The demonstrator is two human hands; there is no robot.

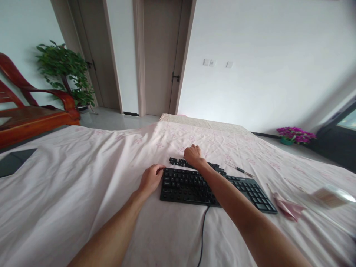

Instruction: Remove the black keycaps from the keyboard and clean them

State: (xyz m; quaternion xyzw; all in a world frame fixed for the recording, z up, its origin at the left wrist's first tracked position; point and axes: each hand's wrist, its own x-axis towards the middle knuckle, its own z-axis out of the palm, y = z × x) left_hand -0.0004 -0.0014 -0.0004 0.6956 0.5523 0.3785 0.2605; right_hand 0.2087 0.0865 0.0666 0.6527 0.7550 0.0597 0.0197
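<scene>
A black keyboard lies on the bedspread with its cable side toward me. Several sockets in its near rows are bare of keycaps. My left hand is closed at the keyboard's far left corner, fingertips against its edge. Reaching across the keyboard, my right hand is over the loose black keycaps beyond the far edge. Its fingers are curled; whatever they pinch is hidden. More loose keycaps lie to the right, partly behind my right forearm, which also covers part of the keyboard.
A screwdriver lies beyond the keyboard's right part. At right are a pink cloth and a blurred clear container with thin sticks. The black cable runs toward me. A dark flat panel lies at far left.
</scene>
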